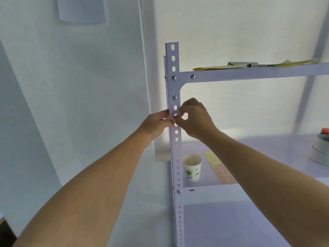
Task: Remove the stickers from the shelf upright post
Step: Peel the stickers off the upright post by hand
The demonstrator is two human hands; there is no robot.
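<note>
Both of our hands are raised to the white perforated upright post (pixel 175 107), meeting just below the corner bracket (pixel 175 86) that bolts it to the upper shelf (pixel 249 73). Our left hand (pixel 156 124) presses against the post's left edge, fingers curled in toward its front face. Our right hand (pixel 195 119) comes in from the right, thumb and forefinger pinched together on the front face beside a slot. A small pinkish sticker (pixel 173 119) seems to sit between the two sets of fingertips, though it is too small to confirm who grips it. On the lower shelf (pixel 267 145) a paper cup (pixel 192 167) stands upright just right of the post, a sheet of stickers (pixel 222 172) lies flat near it, and tape rolls (pixel 320 150) sit at the far right. Yellowish papers (pixel 249 65) lie on the upper shelf.
</note>
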